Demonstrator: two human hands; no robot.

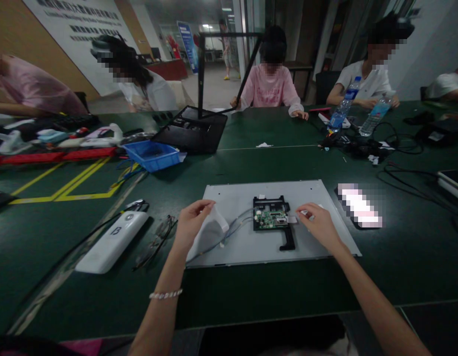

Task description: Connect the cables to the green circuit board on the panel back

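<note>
A pale grey panel [229, 198] lies flat on the table in front of me. On it sits a green circuit board [271, 218] in a black plastic bracket [287, 242], with thin blue-grey wires [232, 228] running left from it. My left hand [194, 222] is closed in a pinch on a curled white strip [218, 220] over the panel's left part. Right of the board, my right hand [320, 222] is also closed, fingertips together; a small whitish bit shows at them, too small to name. A small pale tab [292, 219] lies between the board and those fingertips.
Left of the panel lie eyeglasses [155, 242] and a white power bank [114, 242] with a cable. A lit phone [358, 205] is at right. Farther off are a blue tray [153, 155], a black frame [192, 131], bottles [343, 106] and several people seated.
</note>
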